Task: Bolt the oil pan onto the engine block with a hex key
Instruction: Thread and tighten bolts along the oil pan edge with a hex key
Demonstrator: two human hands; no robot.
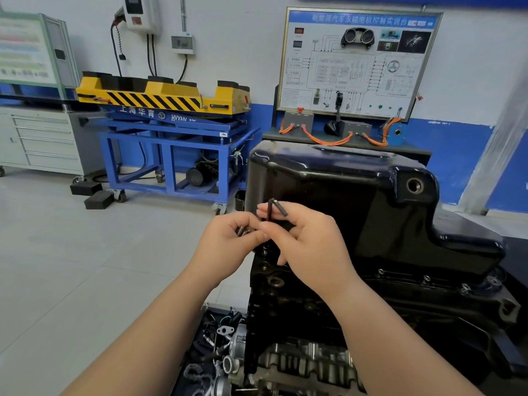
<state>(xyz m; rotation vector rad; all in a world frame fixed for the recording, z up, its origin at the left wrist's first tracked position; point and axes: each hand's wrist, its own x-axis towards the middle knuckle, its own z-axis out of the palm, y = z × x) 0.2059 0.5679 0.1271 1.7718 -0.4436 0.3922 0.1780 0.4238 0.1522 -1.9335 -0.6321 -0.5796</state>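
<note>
Workshop; bolts half-hidden in left hand

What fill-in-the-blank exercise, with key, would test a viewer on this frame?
The right hand pinches the hex key, its long arm pointing ____.
The left hand grips small loose ____.
The oil pan sitting on the engine block is coloured ____.
Missing: down; bolts; black.
</note>
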